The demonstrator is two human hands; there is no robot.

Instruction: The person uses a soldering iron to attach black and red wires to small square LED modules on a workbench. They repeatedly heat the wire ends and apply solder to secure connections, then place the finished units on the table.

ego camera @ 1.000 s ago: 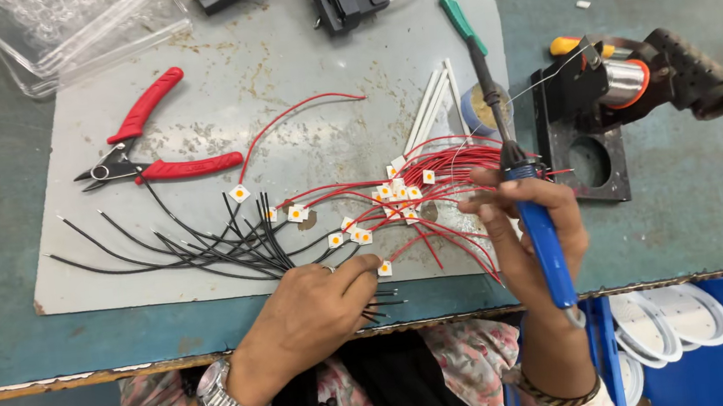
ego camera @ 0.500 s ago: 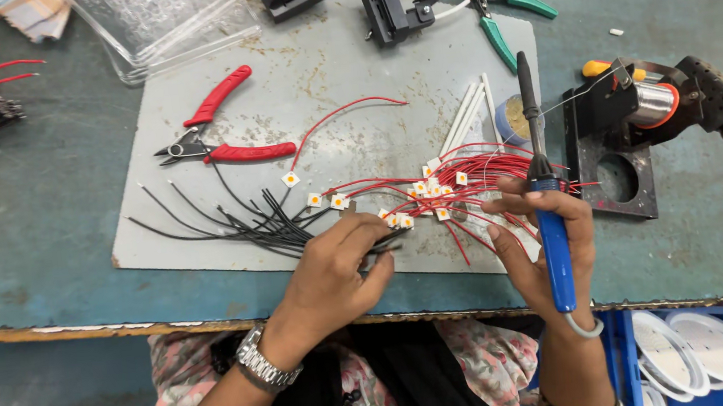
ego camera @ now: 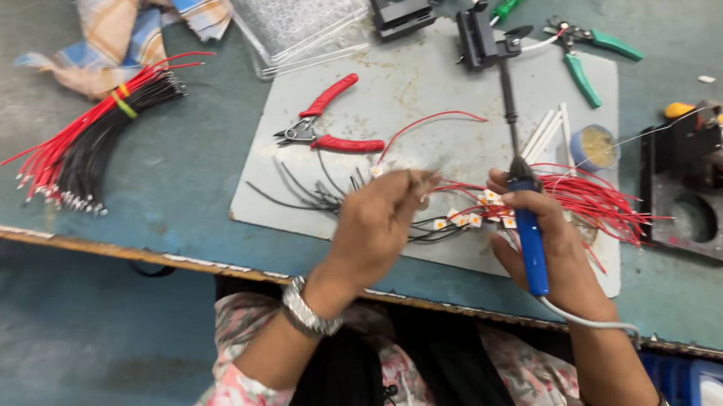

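Gripping a blue-handled soldering iron (ego camera: pixel 527 226) in the right hand (ego camera: pixel 541 247), fingers wrapped tight around the handle, tip pointing away from the body over the grey mat (ego camera: pixel 421 89). Pinching thin wires between closed fingertips with the left hand (ego camera: pixel 377 224), raised just above the mat's near edge; exactly which wire cannot be told, motion blurring the fingertips. Red wires with small white chips (ego camera: pixel 470 217) fanned across the mat between both hands and out past the right one, black wires (ego camera: pixel 306 191) spread on the mat just beyond the left hand. Red-handled cutters (ego camera: pixel 331 126) lying on the mat farther out, green-handled pliers (ego camera: pixel 588 58) at the mat's far right corner. Small tin of flux (ego camera: pixel 593 147) near the mat's right edge, solder spool on a black stand (ego camera: pixel 719 156) just off that edge. Bundle of red and black wires (ego camera: pixel 90 137) well off the mat's left side, checked cloth (ego camera: pixel 128 30) behind it.
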